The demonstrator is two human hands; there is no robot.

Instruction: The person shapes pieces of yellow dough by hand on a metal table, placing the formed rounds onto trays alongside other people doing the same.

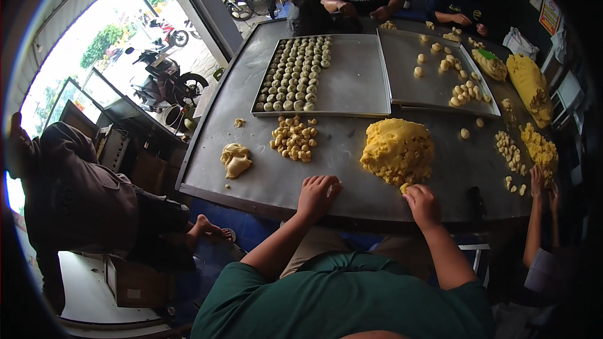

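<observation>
One right hand (423, 204): pinches a small yellow bit (405, 188) at the 5 o'clock edge of the mound.
One left hand (318, 194): at the near edge of the tabletop (267, 191), 8 o'clock from the mound, fingers curled; cannot tell if it grips anything.
Mound (397, 145): one, yellow and crumbly, just ahead of the right hand and the centre of this clock; most of it looks undivided.
Left tray (355, 78): one, 10 to 11 o'clock; dozens of dark-topped rounds (294, 78) stand in close rows over roughly its left half. I judge it about half filled.
Right tray (403, 88): one, 1 o'clock; about two dozen pale balls (418, 71), scattered or clustered, not yet in rows.
Pile (293, 139): one, 9 o'clock; several dozen pale balls, too heaped to count, on the tabletop and outside both trays.
Loose balls (465, 133): two, between 2 and 3 o'clock, just beside the right tray.
Dough (236, 161): one pale lump, 9 o'clock, beyond the pile.
Log (529, 88): one, yellow, 2 o'clock.
Second mound (539, 149): one, 3 o'clock, a co-worker's hands (537, 182) at it; much seems left to portion.
</observation>
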